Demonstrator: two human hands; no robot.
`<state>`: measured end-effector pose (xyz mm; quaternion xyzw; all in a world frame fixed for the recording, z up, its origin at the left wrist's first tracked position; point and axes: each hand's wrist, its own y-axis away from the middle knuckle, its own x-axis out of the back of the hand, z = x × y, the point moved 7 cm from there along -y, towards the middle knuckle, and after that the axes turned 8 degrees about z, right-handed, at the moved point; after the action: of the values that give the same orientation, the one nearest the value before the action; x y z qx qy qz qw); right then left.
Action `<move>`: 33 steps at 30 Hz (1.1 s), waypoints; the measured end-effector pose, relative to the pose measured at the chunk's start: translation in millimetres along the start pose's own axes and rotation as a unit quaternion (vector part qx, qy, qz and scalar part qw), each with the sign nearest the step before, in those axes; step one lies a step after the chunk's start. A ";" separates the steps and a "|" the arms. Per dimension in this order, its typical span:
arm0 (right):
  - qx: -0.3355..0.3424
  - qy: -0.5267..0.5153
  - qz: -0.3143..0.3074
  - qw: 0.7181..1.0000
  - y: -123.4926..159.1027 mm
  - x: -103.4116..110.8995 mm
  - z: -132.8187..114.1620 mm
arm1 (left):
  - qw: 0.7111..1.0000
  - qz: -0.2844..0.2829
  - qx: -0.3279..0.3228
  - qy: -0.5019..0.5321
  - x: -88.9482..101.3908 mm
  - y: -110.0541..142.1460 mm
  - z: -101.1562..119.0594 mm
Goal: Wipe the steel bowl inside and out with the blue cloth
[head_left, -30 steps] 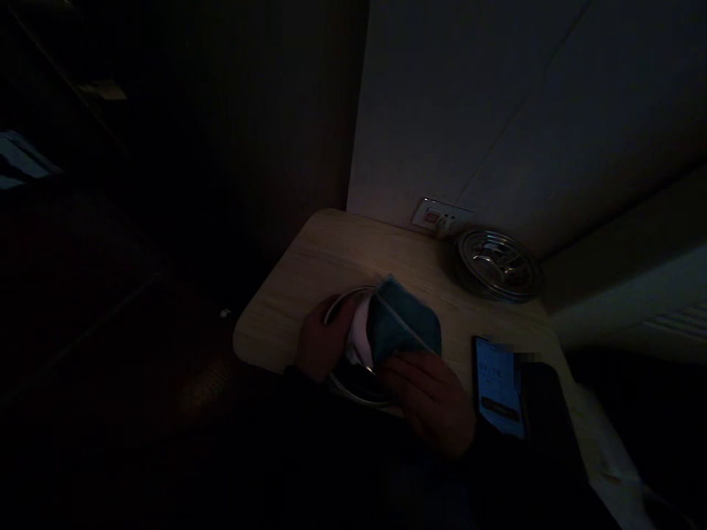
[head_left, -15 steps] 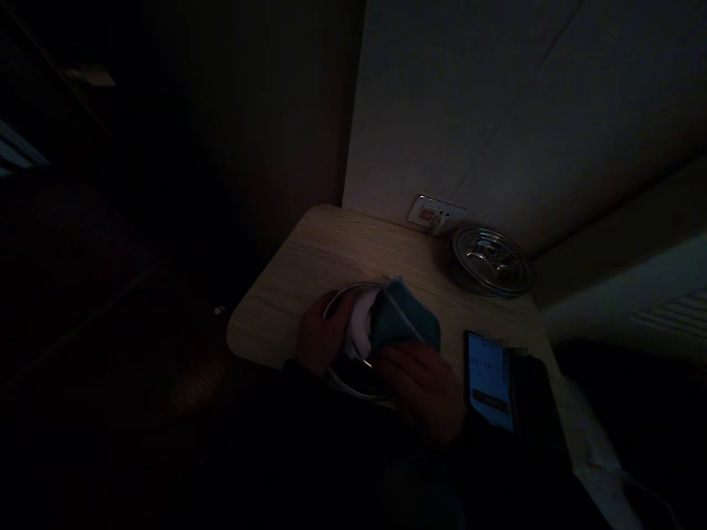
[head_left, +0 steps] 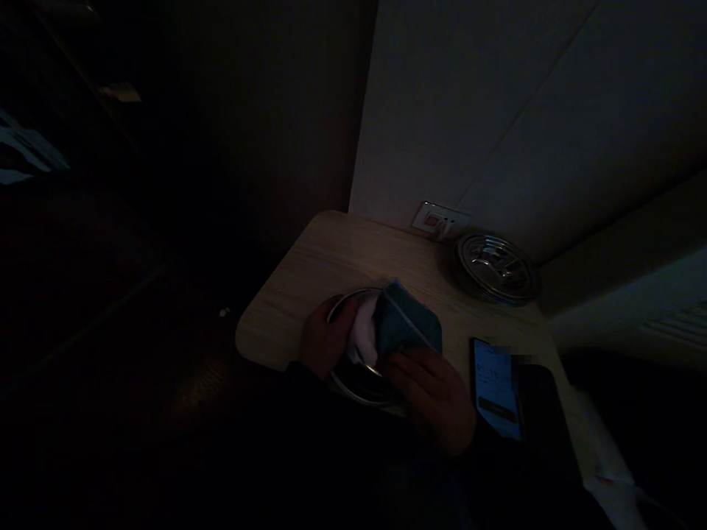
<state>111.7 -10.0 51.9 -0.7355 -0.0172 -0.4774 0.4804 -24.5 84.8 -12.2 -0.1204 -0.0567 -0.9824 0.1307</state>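
Dim light, grey wall (head_left: 469,110), wood-grain table (head_left: 336,254), dark floor (head_left: 110,353)

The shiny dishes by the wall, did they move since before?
No. The stack of metal dishes sits where it did, just right of the wall socket.

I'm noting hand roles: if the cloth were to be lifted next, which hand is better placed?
Right, probably: the right hand has its fingers on the cloth, while the left hand holds the dish by its left edge.
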 end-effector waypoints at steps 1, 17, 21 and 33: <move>-0.004 0.004 -0.003 1.000 0.0 0.3 0.4 | 1.000 0.000 -0.001 0.000 -0.2 0.3 0.4; 0.004 -0.016 0.032 0.999 -7.9 -2.3 -10.6 | 1.000 0.002 -0.010 0.000 -1.8 1.3 2.0; -0.008 0.004 0.018 1.000 3.0 3.7 -4.8 | 1.000 -0.002 -0.013 -0.003 -2.7 2.8 2.5; -0.025 0.002 0.012 1.000 2.9 5.5 -4.8 | 1.000 -0.004 -0.013 -0.001 -3.4 0.7 -2.1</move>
<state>112.8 -17.4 54.3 -0.7465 0.0040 -0.4735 0.4675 -21.6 84.6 -15.0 -0.1226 -0.0440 -0.9835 0.1256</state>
